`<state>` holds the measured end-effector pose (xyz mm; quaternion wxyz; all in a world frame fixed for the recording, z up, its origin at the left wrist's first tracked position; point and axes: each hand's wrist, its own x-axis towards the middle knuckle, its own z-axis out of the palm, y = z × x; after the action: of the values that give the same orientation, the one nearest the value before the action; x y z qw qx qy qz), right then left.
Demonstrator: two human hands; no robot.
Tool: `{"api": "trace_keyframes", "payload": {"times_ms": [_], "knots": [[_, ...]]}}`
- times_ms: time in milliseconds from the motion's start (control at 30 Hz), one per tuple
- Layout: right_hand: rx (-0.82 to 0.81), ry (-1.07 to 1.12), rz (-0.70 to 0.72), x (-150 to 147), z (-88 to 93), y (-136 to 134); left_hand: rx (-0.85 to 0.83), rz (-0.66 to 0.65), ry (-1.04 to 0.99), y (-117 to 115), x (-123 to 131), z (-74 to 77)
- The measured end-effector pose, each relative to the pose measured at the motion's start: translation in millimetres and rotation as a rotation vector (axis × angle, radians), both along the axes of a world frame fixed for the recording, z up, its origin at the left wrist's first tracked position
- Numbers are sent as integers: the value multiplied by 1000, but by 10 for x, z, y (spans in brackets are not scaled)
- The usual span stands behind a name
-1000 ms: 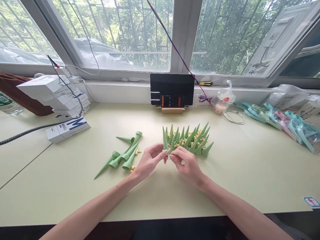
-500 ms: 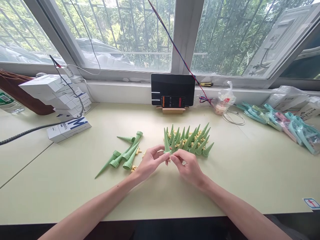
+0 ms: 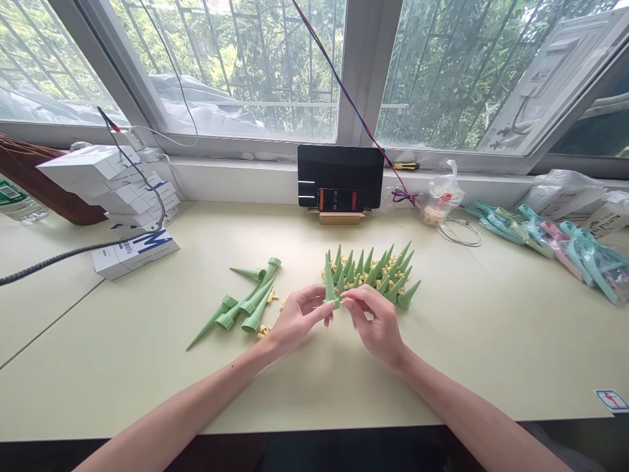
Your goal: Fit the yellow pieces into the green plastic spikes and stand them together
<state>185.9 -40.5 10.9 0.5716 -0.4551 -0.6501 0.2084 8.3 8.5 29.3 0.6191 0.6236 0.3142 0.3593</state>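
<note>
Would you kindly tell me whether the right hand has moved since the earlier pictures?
Yes, the right hand has shifted slightly rightward, judged against the propped phone.

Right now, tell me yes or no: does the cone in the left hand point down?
No, the cone in the left hand has its tip up.

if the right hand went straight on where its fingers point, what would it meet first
Most likely the green spike held by the left hand, near its wide base; the depth gap from the right hand is unclear.
</note>
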Motion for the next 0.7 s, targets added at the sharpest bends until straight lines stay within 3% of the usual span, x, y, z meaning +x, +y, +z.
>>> {"api": "trace_keyframes", "payload": {"times_ms": [700], "knots": [[-98,115,2,-36,-9,15,2,-103,-78,-21,26,-40]]}}
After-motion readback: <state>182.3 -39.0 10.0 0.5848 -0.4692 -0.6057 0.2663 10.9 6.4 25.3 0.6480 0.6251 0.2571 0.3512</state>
